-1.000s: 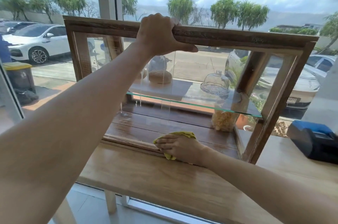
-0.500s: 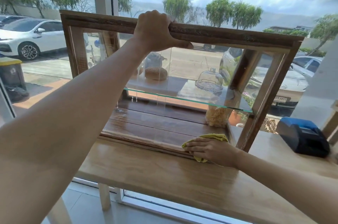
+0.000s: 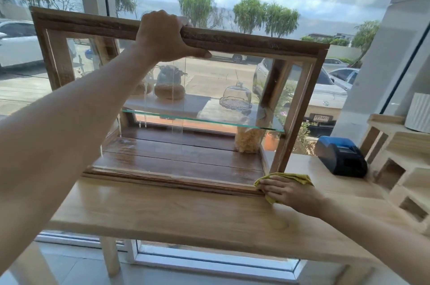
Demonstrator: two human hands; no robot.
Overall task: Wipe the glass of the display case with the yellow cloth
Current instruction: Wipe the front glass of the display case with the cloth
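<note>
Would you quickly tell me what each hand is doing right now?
Left hand: grips the display case's top rail.
Right hand: fingers straight, pressing the yellow cloth at the case's bottom corner.

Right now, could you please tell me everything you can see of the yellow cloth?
The yellow cloth is a small, soft-looking fabric rag, crumpled and mostly hidden under the right hand, which presses it flat with straight fingers. It lies on the pale wooden counter against the bottom right corner of the wooden-framed glass display case. Only its edges show, beyond and below the hand.
</note>
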